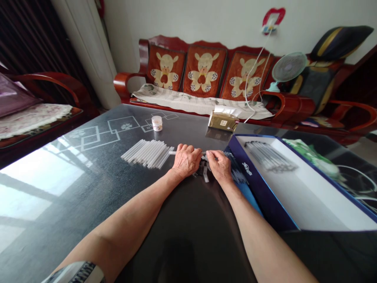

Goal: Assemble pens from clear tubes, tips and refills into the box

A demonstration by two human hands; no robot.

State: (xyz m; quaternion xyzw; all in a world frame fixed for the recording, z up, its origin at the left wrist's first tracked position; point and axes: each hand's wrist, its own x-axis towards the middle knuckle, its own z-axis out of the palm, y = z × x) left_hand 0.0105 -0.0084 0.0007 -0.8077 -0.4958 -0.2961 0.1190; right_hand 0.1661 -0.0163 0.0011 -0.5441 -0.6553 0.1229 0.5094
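Dark glass tabletop (188, 129) stretches before me; my left hand (184, 160) and right hand (217, 167) both close on a thin clear plastic tube (173, 152) at mid-frame, with a row of matching tubes (145, 154) just left and an open blue box (259, 184) right.

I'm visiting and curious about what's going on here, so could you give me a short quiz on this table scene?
1. Which is closer to the open blue-and-white box: the left hand or the right hand?
2. True or false: a bundle of clear tubes lies on the dark glass table.
3. What stands on the table beyond the tubes, to the left of the gold packet?

Key: 1. The right hand. 2. True. 3. A small round jar.
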